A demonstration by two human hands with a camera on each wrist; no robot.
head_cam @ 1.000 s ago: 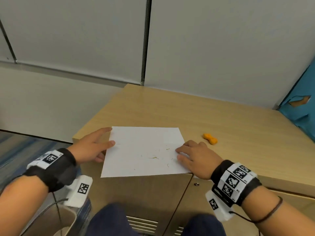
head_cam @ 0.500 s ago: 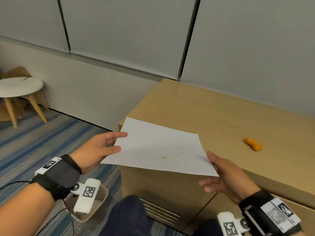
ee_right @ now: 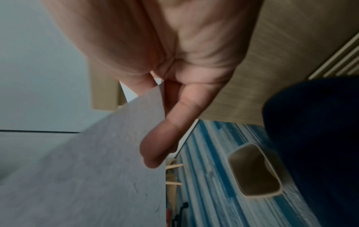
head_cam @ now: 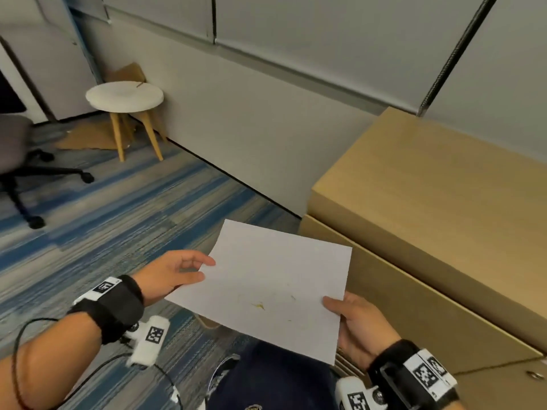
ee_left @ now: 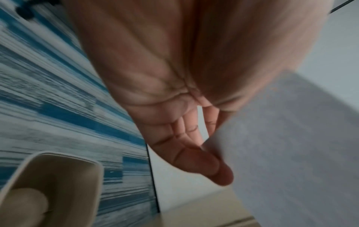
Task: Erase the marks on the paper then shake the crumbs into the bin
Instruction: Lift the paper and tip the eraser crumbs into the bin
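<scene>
With erasing apparently done, the sheet of paper (head_cam: 275,288) and its yellowish crumbs (head_cam: 258,305) hang level above the beige bin (ee_right: 254,170), left hand (head_cam: 165,276) and right hand (head_cam: 359,329) pinching opposite edges; next, tilt and shake it over the bin.

We are seeing a round white stool (head_cam: 124,96) standing far left on the striped blue carpet (head_cam: 103,214), an office chair (head_cam: 17,155) beside it, and a wooden cabinet (head_cam: 438,196) standing right.
</scene>
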